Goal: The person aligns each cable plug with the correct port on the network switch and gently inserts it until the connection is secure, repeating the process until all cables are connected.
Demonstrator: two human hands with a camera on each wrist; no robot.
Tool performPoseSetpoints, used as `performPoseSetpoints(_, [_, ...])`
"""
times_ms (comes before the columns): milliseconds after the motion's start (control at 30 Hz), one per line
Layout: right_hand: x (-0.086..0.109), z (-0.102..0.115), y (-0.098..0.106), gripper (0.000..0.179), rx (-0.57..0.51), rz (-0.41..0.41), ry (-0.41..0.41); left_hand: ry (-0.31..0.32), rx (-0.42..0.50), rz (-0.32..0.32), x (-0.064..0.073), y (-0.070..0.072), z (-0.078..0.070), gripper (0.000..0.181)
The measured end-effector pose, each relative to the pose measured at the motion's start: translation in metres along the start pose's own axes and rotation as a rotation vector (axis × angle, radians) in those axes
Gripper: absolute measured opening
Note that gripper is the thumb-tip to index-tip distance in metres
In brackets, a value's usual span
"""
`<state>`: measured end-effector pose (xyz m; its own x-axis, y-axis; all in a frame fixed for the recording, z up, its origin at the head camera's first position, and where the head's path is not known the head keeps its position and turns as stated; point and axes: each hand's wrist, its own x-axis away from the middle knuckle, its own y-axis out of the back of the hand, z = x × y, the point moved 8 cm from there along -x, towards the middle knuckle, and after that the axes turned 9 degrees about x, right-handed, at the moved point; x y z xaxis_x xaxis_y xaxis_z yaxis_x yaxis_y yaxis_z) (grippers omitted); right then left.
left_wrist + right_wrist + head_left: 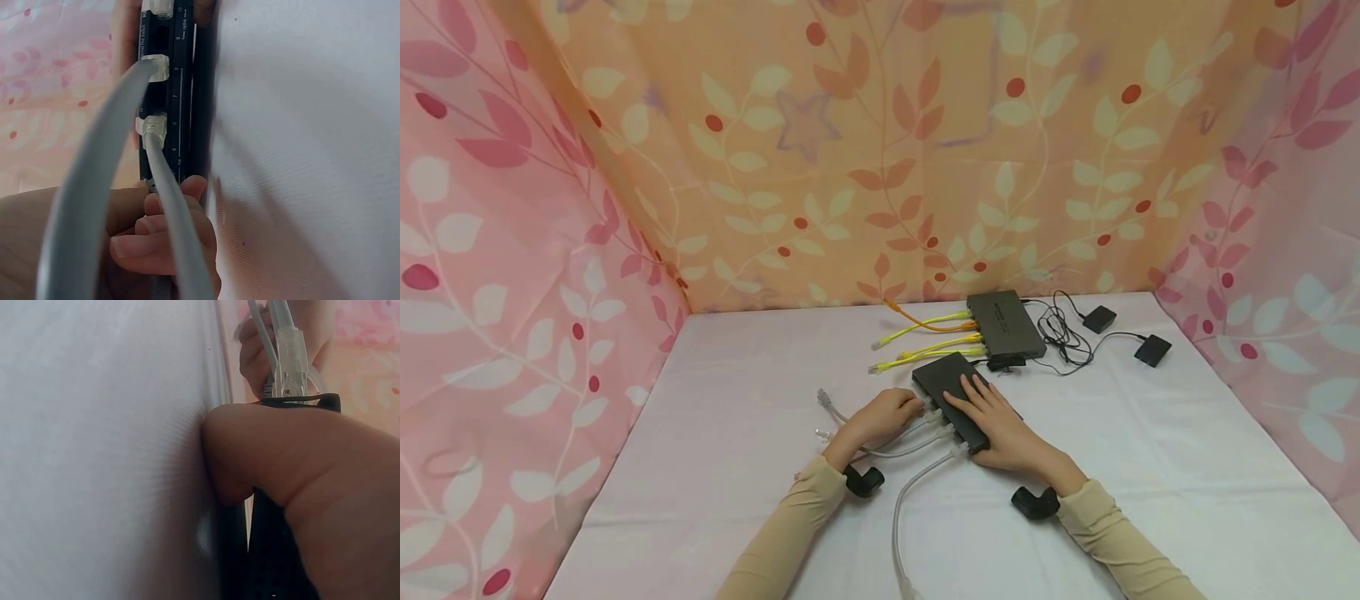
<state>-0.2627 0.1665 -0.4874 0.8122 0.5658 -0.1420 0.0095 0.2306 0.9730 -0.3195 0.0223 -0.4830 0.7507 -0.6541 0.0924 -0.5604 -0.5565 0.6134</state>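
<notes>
A black network switch [951,392] lies angled on the white table, its row of ports facing left. Grey network cables with clear plugs [156,131] sit in several of its ports. At the far end of that row my left hand [887,417] pinches a grey cable's plug between thumb and curled fingers; the fingers mostly hide it. My right hand [1000,425] holds the switch, its fingers spread over the top and its thumb [234,456] bent round the near edge. One grey cable [898,517] runs from the nearest port toward the table's front.
Behind stands a second dark switch [1006,323] with yellow cables [925,354] and an orange cable [925,321] on its left. To its right lie a tangled black cord [1063,333] and two black adapters [1099,319]. Patterned curtains [850,167] enclose the table.
</notes>
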Motion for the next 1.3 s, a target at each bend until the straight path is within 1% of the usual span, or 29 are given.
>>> performPoseSetpoints(267, [-0.001,0.0,0.0,0.1,0.031,-0.007,0.002,-0.017,0.012,0.024,-0.002,0.001,-0.002,0.035])
performPoseSetpoints(467, [-0.001,0.0,0.002,0.099,0.038,-0.024,0.007,-0.026,0.012,0.026,-0.005,0.002,-0.005,0.035])
performPoseSetpoints(667, [-0.002,0.002,0.004,0.098,0.036,-0.054,0.027,0.013,0.062,0.034,-0.01,-0.001,0.001,0.037])
performPoseSetpoints(767, [-0.002,0.001,0.002,0.099,0.032,-0.037,0.015,0.026,0.099,0.039,-0.012,-0.003,0.003,0.037])
performPoseSetpoints(967, [0.0,0.0,0.001,0.1,0.027,-0.004,-0.007,0.032,0.153,0.044,-0.012,-0.004,0.001,0.037])
performPoseSetpoints(1167, [-0.001,0.003,0.005,0.098,0.024,-0.042,0.012,0.042,0.18,0.04,-0.011,-0.004,0.001,0.036])
performPoseSetpoints(1300, [-0.001,0.004,0.004,0.097,0.023,-0.05,0.014,0.069,0.215,0.045,-0.011,-0.005,0.005,0.035])
